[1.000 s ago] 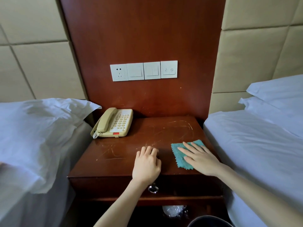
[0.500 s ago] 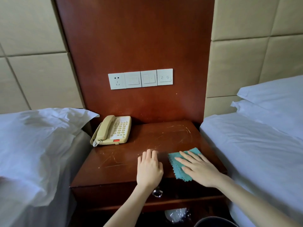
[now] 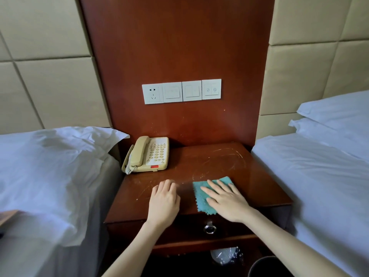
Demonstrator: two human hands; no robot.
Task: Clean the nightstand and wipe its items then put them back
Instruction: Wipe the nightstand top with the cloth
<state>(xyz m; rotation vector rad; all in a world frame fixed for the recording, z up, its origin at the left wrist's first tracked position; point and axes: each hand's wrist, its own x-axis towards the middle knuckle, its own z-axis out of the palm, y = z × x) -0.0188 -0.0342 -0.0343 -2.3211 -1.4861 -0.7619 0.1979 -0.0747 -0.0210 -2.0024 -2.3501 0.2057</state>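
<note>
The dark wooden nightstand (image 3: 255, 176) stands between two beds, its top streaked with pale scuff marks. A beige corded telephone (image 3: 148, 154) sits at its back left corner. A teal cloth (image 3: 201, 191) lies flat near the front edge. My right hand (image 3: 227, 198) presses down on the cloth with fingers spread. My left hand (image 3: 164, 200) rests palm down on the bare wood just left of the cloth, fingers slightly curled, holding nothing.
White-sheeted beds flank the nightstand, with a pillow (image 3: 50, 166) on the left and stacked pillows (image 3: 339, 116) on the right. A switch and socket panel (image 3: 181, 91) is on the wooden back panel. A drawer knob (image 3: 209, 228) and a dark bin (image 3: 263, 266) lie below.
My right hand and the cloth have slid a little leftward on the nightstand top. My left hand stayed beside them. The view has tilted slightly.
</note>
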